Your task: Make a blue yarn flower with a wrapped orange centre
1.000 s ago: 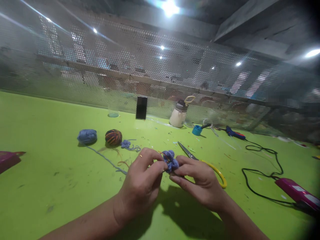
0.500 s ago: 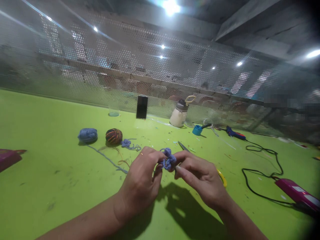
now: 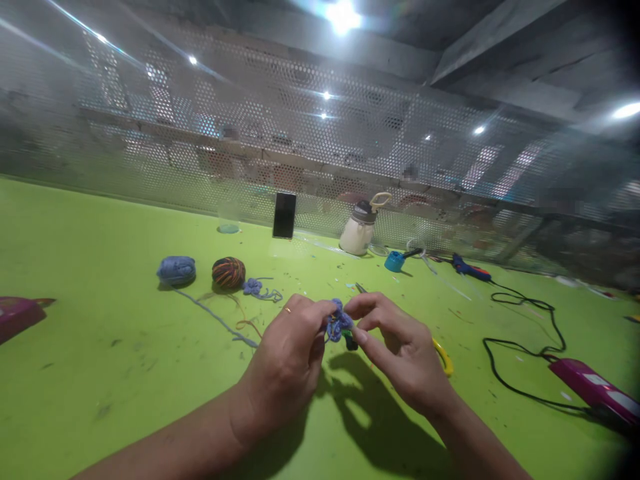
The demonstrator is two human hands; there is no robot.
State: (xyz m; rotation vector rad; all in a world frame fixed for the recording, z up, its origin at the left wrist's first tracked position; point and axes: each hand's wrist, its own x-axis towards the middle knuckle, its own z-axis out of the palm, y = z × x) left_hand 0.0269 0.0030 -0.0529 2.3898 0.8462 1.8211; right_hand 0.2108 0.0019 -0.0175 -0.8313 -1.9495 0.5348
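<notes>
A small blue-purple crocheted flower (image 3: 336, 325) is held up above the green table, between my two hands. My left hand (image 3: 287, 343) pinches its left side between thumb and curled fingers. From the right, the index finger and thumb of my right hand (image 3: 400, 347) close on a petal's edge. Just under the flower shows a small dark-and-green thing (image 3: 350, 340) that I cannot make out. Behind my right hand lie scissors, mostly hidden, with a yellow handle (image 3: 443, 357) showing. A second crocheted flower (image 3: 253, 287) with a yarn tail rests farther back.
Left of centre sit a blue yarn skein (image 3: 177, 270) and a multicoloured yarn ball (image 3: 229, 273). A phone (image 3: 285, 215), a bottle (image 3: 358, 230) and a blue tape roll (image 3: 395, 261) stand behind. At right are a glue gun (image 3: 470, 268), black cord and a magenta power strip (image 3: 590, 387).
My right hand's fingers have shifted on the flower, the index finger lifting and spreading from the thumb. The flower has turned slightly, and the dark-and-green thing beneath it now shows.
</notes>
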